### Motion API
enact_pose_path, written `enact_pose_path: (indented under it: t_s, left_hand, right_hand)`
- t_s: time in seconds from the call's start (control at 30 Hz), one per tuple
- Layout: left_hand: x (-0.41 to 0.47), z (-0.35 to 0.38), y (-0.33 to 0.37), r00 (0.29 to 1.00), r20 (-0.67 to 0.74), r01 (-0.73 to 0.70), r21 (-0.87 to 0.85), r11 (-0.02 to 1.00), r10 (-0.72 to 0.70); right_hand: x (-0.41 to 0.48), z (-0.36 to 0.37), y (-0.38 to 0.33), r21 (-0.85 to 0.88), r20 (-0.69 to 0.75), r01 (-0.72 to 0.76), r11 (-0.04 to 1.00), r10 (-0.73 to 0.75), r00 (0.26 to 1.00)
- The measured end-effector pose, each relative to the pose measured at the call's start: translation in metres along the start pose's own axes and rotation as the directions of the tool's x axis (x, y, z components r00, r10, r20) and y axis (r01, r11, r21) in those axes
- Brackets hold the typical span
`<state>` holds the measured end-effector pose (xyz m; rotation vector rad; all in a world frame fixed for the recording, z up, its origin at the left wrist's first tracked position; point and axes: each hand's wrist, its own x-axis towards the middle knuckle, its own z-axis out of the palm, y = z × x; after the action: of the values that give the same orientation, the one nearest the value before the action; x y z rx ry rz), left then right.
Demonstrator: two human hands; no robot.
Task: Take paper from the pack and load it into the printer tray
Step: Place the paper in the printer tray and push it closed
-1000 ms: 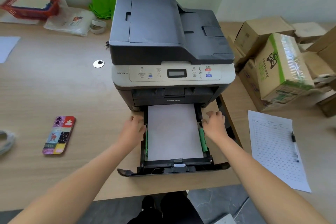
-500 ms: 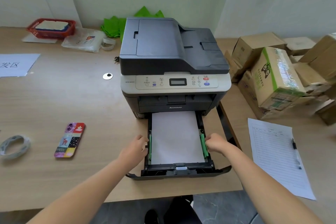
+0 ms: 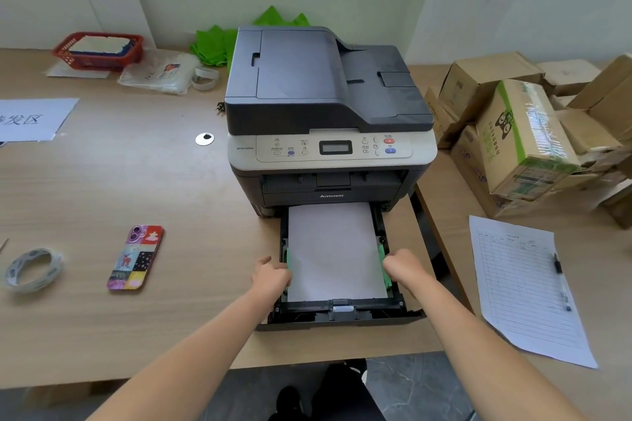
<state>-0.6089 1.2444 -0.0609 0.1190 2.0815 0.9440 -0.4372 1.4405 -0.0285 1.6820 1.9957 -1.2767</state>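
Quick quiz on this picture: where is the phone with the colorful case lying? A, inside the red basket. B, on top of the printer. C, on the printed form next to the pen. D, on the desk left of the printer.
D: the phone lies flat on the desk, left of the printer and its open tray.

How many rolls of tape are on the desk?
2: one tape roll at the desk's left edge, another at the back beside the plastic bag. Others may lie out of view.

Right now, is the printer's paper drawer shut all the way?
No, the drawer sticks out from the printer with white paper showing, and both hands grip its sides.
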Motion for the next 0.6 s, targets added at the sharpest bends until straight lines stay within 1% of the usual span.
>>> enact_pose_path:
  t_s: [0.1,0.17,0.23,0.3,0.33,0.37,0.4,0.43,0.47,0.5,0.53,0.57,0.6]
  left_hand:
    - [-0.005,-0.005,0.001,0.999,0.038,-0.015,0.020,1.000,0.014]
    - [-0.007,-0.007,0.003,0.997,0.064,-0.054,0.088,0.995,0.049]
    - [-0.012,-0.005,0.006,0.989,0.130,-0.102,0.291,0.951,0.066]
    - [-0.019,0.000,0.011,0.981,0.187,-0.131,0.443,0.887,0.051]
    - [-0.024,0.002,0.013,0.980,0.187,-0.155,0.500,0.852,0.068]
    - [-0.028,0.004,0.013,0.975,0.174,-0.215,0.557,0.802,0.141]
    - [-0.033,0.006,0.012,0.950,0.176,-0.311,0.617,0.723,0.259]
    - [-0.039,0.008,0.011,0.901,0.209,-0.418,0.659,0.625,0.381]
    - [-0.043,0.009,0.009,0.838,0.279,-0.517,0.680,0.520,0.469]
    - [-0.047,0.009,0.008,0.778,0.373,-0.595,0.697,0.400,0.506]
    - [-0.051,0.009,0.007,0.725,0.464,-0.645,0.718,0.263,0.509]
    - [-0.051,0.010,0.005,0.684,0.533,-0.663,0.739,0.120,0.498]
    - [-0.049,0.011,0.004,0.656,0.574,-0.657,0.754,-0.004,0.490]
  right_hand:
    - [-0.001,0.002,0.000,0.043,-0.007,-0.016,0.999,0.017,1.000]
    - [-0.002,0.001,-0.001,0.015,0.004,-0.025,1.000,0.025,1.000]
    - [-0.008,0.000,-0.006,-0.054,0.064,-0.030,0.998,0.033,0.997]
    - [-0.016,-0.001,-0.013,-0.135,0.164,-0.026,0.990,0.049,0.985]
    - [-0.019,-0.003,-0.017,-0.163,0.206,-0.018,0.986,0.052,0.977]
    - [-0.021,-0.004,-0.021,-0.180,0.227,-0.006,0.984,0.048,0.973]
    - [-0.020,-0.005,-0.024,-0.185,0.225,0.015,0.983,0.028,0.974]
    - [-0.020,-0.007,-0.027,-0.188,0.193,0.041,0.981,-0.004,0.981]
    - [-0.020,-0.010,-0.031,-0.184,0.148,0.068,0.980,-0.041,0.988]
    - [-0.020,-0.012,-0.034,-0.169,0.108,0.093,0.981,-0.076,0.991]
    - [-0.021,-0.015,-0.037,-0.147,0.082,0.120,0.982,-0.109,0.991]
    - [-0.024,-0.018,-0.041,-0.125,0.074,0.147,0.981,-0.138,0.988]
    - [-0.027,-0.019,-0.044,-0.110,0.072,0.175,0.978,-0.167,0.983]
